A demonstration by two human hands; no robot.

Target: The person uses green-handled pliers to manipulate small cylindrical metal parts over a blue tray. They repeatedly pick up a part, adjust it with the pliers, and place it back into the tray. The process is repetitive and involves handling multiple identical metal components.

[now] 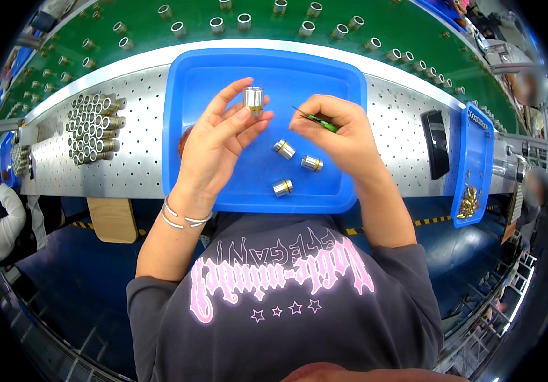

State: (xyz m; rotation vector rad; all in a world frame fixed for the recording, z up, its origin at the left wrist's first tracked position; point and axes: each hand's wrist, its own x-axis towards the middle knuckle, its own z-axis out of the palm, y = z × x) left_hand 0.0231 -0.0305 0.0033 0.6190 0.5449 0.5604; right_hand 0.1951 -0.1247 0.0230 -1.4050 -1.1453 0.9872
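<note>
Head view: dark grey printed shirt nearest the lens. Above it, left hand w/ two bracelets pinches a silver metal cylinder btwn thumb & fingertips, over the blue tray. Right hand closed on a green-handled tool, tip twd the cylinder. Three similar cylinders lie loose in the tray.

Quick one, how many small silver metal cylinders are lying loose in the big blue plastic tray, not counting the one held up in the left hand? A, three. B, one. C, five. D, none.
A: three small silver metal cylinders lie on the floor of the big blue plastic tray, while the left hand holds a fourth silver cylinder above it.
</note>
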